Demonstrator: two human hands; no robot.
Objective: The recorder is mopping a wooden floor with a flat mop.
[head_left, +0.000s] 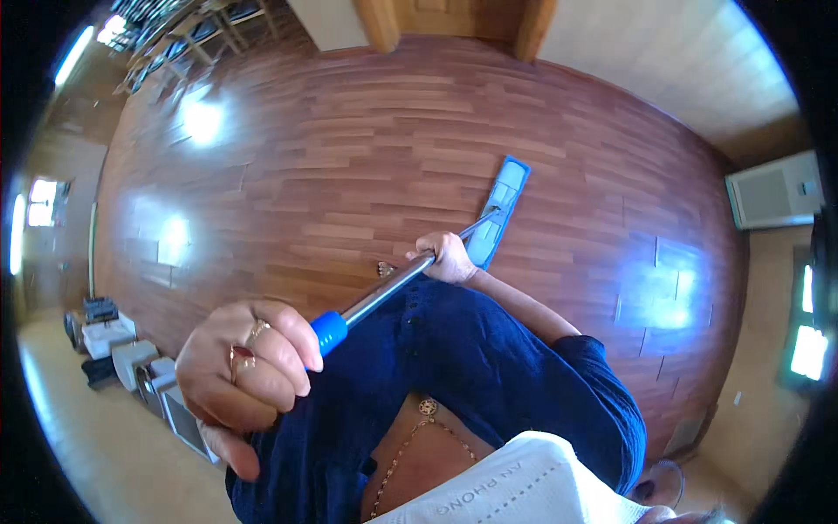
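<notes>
A flat mop slants across the view, its blue rectangular head [505,194] lying on the wooden floor ahead of me. My left hand [249,367], with rings on its fingers, is closed around the top end of the mop's handle, just behind a blue collar [329,332]. Farther down, my right hand [449,258] wraps round the shiny metal pole [388,288]. The grip end is hidden inside my left fist. Below the right hand, the pole runs to the middle of the mop head.
Brown wood-plank floor [367,175] surrounds the mop. A wooden door [454,17] stands at the far wall. Chairs [188,39] line the far left. Boxes and small appliances [131,362] sit along the left wall. A white boxy unit [774,192] stands at right, a fan [661,483] at lower right.
</notes>
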